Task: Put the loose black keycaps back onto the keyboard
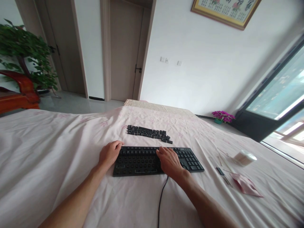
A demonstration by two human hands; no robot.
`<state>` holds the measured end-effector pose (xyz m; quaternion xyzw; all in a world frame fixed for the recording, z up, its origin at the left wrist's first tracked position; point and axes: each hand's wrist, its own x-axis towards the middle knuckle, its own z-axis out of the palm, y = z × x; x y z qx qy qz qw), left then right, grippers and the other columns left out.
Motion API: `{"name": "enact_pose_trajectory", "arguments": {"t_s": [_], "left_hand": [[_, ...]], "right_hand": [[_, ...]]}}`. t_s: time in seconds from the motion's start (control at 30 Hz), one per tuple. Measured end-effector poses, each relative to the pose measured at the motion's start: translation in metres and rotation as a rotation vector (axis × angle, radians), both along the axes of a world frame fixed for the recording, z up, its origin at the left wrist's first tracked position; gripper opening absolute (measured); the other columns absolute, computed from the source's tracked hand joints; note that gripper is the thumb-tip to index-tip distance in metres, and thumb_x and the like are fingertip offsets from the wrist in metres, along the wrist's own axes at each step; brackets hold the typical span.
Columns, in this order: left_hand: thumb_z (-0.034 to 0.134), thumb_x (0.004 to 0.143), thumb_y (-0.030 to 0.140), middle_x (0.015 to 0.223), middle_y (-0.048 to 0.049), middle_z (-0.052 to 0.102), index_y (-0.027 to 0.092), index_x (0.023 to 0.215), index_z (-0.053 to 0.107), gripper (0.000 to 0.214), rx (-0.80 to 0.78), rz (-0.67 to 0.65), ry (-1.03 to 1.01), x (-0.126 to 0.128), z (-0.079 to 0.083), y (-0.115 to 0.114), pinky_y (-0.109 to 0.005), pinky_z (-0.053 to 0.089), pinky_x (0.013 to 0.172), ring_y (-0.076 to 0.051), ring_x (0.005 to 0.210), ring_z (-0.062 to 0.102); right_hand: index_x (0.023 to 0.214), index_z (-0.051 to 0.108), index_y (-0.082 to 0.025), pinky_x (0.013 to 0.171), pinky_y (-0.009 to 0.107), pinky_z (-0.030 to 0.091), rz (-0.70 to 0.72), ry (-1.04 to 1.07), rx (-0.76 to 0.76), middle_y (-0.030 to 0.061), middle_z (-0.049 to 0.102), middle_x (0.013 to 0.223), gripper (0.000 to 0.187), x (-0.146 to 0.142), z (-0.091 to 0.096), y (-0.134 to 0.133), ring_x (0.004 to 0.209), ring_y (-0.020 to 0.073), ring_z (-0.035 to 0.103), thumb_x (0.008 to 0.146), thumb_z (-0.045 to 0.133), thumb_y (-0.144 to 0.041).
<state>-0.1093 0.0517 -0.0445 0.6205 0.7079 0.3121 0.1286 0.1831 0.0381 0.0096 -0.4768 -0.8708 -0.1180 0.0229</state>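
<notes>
A black keyboard (142, 167) lies on the cloth in front of me. Most of its left block has bare key sockets, while the top rows and the number pad still carry keycaps. My left hand (110, 154) is closed at the keyboard's upper left corner, fingers curled against its edge. Over the middle of the board, my right hand (170, 162) is bent down, its fingertips together at the upper key rows; anything between them is hidden. Behind the keyboard, several loose black keycaps (147, 132) lie grouped in rows on the cloth.
A black cable (161, 198) runs from the keyboard toward me. On the right lie a tub of cotton swabs (244, 157), a small dark tool (220, 171), tweezers (228, 181) and a pink cloth (245, 184). The pale bedsheet (71, 142) is wrinkled.
</notes>
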Motion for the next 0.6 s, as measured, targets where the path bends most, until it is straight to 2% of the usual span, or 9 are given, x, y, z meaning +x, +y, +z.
{"name": "enact_pose_trajectory", "arguments": {"t_s": [0.13, 0.2, 0.33, 0.43, 0.6], "left_hand": [[0.038, 0.089, 0.039, 0.111, 0.0029, 0.071, 0.033, 0.100, 0.069, 0.034, -0.012, 0.008, -0.008, -0.001, -0.001, 0.001, -0.024, 0.041, 0.073, -0.018, 0.097, 0.063], [0.037, 0.089, 0.040, 0.109, 0.0034, 0.071, 0.033, 0.099, 0.069, 0.034, -0.013, 0.005, -0.010, -0.001, -0.001, 0.002, -0.024, 0.042, 0.073, -0.018, 0.097, 0.063], [0.037, 0.089, 0.040, 0.108, 0.0041, 0.071, 0.034, 0.098, 0.069, 0.034, -0.019, 0.004, -0.006, -0.001, -0.001, 0.003, -0.024, 0.041, 0.073, -0.018, 0.097, 0.063], [0.037, 0.089, 0.039, 0.110, 0.0037, 0.071, 0.033, 0.101, 0.069, 0.035, -0.023, 0.001, -0.006, 0.000, 0.000, 0.003, -0.024, 0.041, 0.073, -0.018, 0.099, 0.063], [0.036, 0.090, 0.039, 0.111, 0.0023, 0.071, 0.031, 0.103, 0.068, 0.035, -0.023, -0.010, -0.015, -0.001, 0.001, 0.001, -0.024, 0.041, 0.074, -0.019, 0.100, 0.062]], "right_hand": [[0.094, 0.067, -0.021, 0.075, 0.028, 0.033, -0.013, 0.057, -0.048, 0.0052, 0.062, 0.093, 0.027, 0.006, 0.006, 0.005, 0.087, 0.0176, 0.055, 0.082, 0.046, -0.009], [0.097, 0.070, -0.025, 0.076, 0.026, 0.034, -0.047, 0.138, -0.080, 0.0033, 0.063, 0.094, 0.031, 0.015, 0.009, 0.015, 0.090, 0.0160, 0.056, 0.086, 0.044, -0.013], [0.111, 0.068, -0.029, 0.078, 0.023, 0.036, -0.256, 0.300, -0.013, 0.0024, 0.063, 0.107, 0.036, 0.031, 0.011, 0.046, 0.100, 0.0152, 0.055, 0.092, 0.040, -0.018], [0.110, 0.070, -0.029, 0.078, 0.025, 0.036, -0.369, 0.269, 0.018, 0.0044, 0.062, 0.109, 0.035, 0.036, 0.008, 0.070, 0.102, 0.0175, 0.053, 0.092, 0.042, -0.021], [0.098, 0.074, -0.027, 0.074, 0.028, 0.036, -0.363, 0.149, 0.044, 0.0078, 0.061, 0.104, 0.031, 0.031, 0.002, 0.091, 0.099, 0.0205, 0.052, 0.092, 0.044, -0.025]]}}
